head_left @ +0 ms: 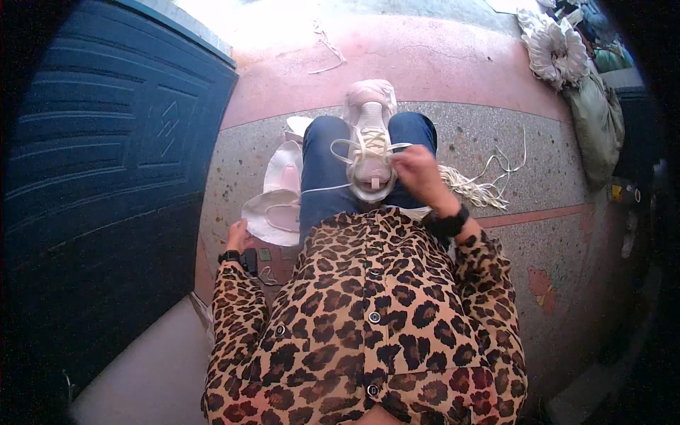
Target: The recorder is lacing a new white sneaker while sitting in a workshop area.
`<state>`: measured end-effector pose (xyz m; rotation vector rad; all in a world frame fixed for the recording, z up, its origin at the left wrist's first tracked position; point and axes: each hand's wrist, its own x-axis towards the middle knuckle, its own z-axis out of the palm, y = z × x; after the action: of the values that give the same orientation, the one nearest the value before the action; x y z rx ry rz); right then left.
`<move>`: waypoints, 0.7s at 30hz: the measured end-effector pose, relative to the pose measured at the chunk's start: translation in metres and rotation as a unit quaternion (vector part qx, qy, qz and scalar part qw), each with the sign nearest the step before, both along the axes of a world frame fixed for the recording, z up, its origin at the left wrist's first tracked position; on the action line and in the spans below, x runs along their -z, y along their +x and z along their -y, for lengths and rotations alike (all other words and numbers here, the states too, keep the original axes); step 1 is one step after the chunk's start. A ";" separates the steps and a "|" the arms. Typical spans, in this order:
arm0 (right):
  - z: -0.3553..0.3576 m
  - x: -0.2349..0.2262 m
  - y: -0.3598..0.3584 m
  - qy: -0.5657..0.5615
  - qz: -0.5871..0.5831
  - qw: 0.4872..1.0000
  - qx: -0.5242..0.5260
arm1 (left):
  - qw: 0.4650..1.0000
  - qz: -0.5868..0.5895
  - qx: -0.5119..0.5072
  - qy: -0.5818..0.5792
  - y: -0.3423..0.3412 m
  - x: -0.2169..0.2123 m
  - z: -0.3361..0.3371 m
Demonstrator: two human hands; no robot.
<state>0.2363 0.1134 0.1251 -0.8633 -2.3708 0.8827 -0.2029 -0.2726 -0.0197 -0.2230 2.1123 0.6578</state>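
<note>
Between 2 knees (pixel 416 133), pale shoe (pixel 372 170), right fingers (pixel 402 161) alongside (left hand (pixel 239 236) apart)

To the left, a dark blue panelled door (pixel 85 134). Underfoot, a speckled grey terrazzo floor (pixel 524 166), with a broad pink band (pixel 453 67) along its far side and a reddish patch (pixel 542 285) at right. At upper right, a grey-green sack (pixel 596 131) below a gathered white fabric bundle (pixel 556 53).

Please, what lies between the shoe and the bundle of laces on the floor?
In the head view, the right leg in jeans and the right hand lie between the shoe and the laces.
</note>
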 end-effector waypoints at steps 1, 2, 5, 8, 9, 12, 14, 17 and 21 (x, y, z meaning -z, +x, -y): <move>0.009 -0.006 -0.022 0.055 -0.006 0.997 -0.057 | 0.998 0.031 0.002 0.046 0.009 0.001 -0.003; 0.017 -0.010 -0.040 0.090 0.026 0.993 -0.074 | 0.996 0.029 0.001 0.088 0.019 0.004 -0.006; 0.028 -0.016 -0.078 0.177 0.113 0.974 -0.083 | 0.986 0.002 -0.067 0.154 0.033 0.012 -0.009; 0.031 -0.012 -0.093 0.206 0.137 0.967 -0.064 | 0.977 -0.002 -0.130 0.169 0.034 0.020 -0.001; 0.031 -0.010 -0.095 0.180 0.192 0.961 -0.085 | 0.976 -0.016 -0.153 0.154 0.033 0.021 0.002; 0.031 -0.001 -0.101 0.172 0.226 0.953 -0.110 | 0.959 0.059 -0.208 0.183 0.033 0.027 0.012; 0.031 0.004 -0.103 0.198 0.180 0.958 -0.105 | 0.951 0.123 -0.212 0.187 0.035 0.030 0.016; 0.030 0.009 -0.103 0.196 0.137 0.964 -0.114 | 0.961 0.134 -0.174 0.169 0.037 0.033 0.017; 0.027 0.009 -0.102 0.194 0.157 0.959 -0.136 | 0.974 0.088 -0.147 0.148 0.038 0.036 0.015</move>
<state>0.1347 0.0865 0.1159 -0.5572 -2.8561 0.3612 -0.1651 -0.2877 -0.0561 -0.4159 1.7991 1.0781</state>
